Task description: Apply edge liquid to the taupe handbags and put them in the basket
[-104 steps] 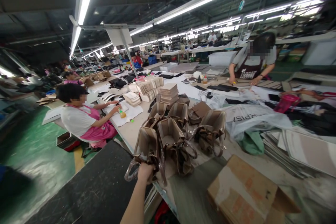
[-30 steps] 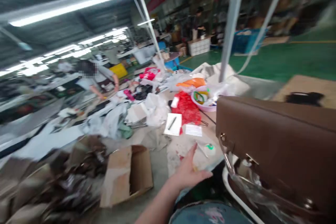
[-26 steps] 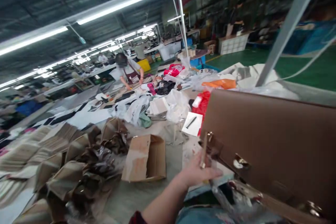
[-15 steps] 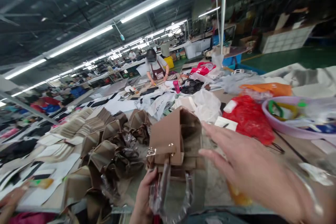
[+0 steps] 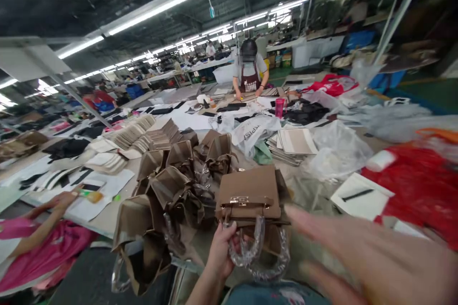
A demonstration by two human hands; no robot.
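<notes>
A brown handbag (image 5: 246, 189) lies tipped on the table in front of me, its metal clasp and flap showing. Clear plastic wraps its two looped handles (image 5: 258, 257), which hang toward me. My left hand (image 5: 222, 250) grips the bag at its lower left, near the base of a handle, thumb on top. To the right of the bag, my right hand (image 5: 372, 252) is blurred, with its fingers stretched out and holding nothing. Its index fingertip is near the bag's right side; whether it touches I cannot tell.
Several unfinished brown bags (image 5: 170, 183) crowd the left side. Behind them stand stacked panels (image 5: 164, 133). A red plastic bag (image 5: 418, 183) and a white card (image 5: 361, 195) lie at right. A co-worker's arms (image 5: 53, 209) reach in at left; another person (image 5: 249, 69) works opposite.
My view has swung left. The handbag has turned so its clasp side faces up toward me. My right hand has moved lower right, while my left still grips the bag.
</notes>
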